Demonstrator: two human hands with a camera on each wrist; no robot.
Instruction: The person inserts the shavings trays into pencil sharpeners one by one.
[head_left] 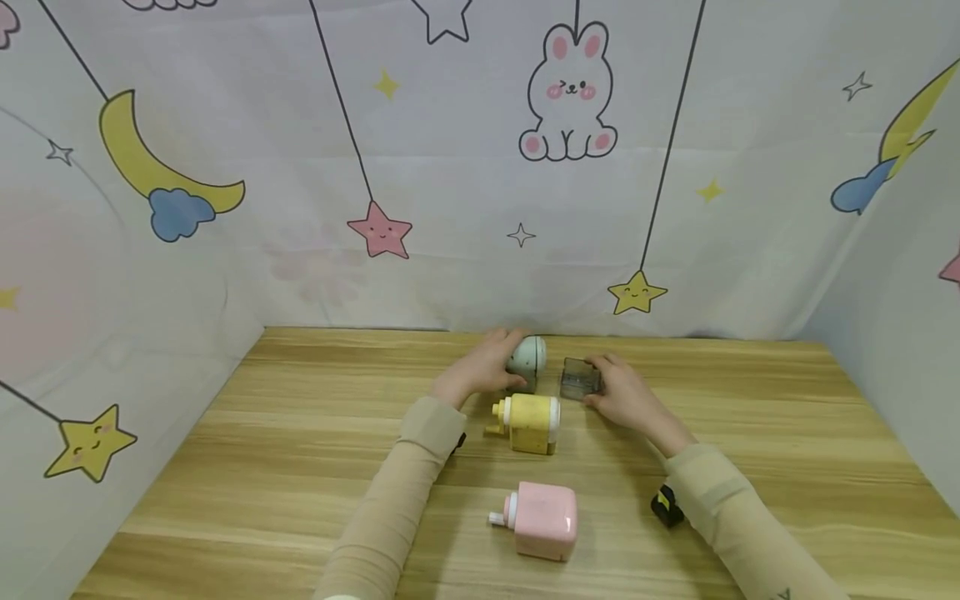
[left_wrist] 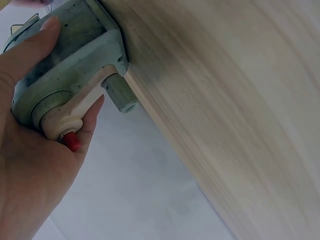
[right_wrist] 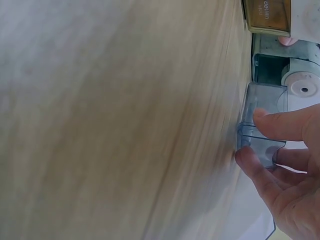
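My left hand (head_left: 480, 368) grips a pale green hand-crank pencil sharpener (head_left: 529, 357) at the back of the table. In the left wrist view its crank handle (left_wrist: 90, 95) with a red tip sits by the palm, and the thumb lies across the body. My right hand (head_left: 630, 400) holds a see-through grey shavings drawer (head_left: 577, 380) between thumb and fingers, just right of the green sharpener. In the right wrist view the drawer (right_wrist: 266, 100) lines up with the dark open slot (right_wrist: 270, 68) in the sharpener's body.
Nearer the front stand a yellow crank sharpener (head_left: 531, 423) and a pink one (head_left: 546, 518), cranks to the left. The wooden table (head_left: 315, 433) ends at a printed cloth backdrop (head_left: 465, 283). A small black object (head_left: 666, 507) is by the right sleeve.
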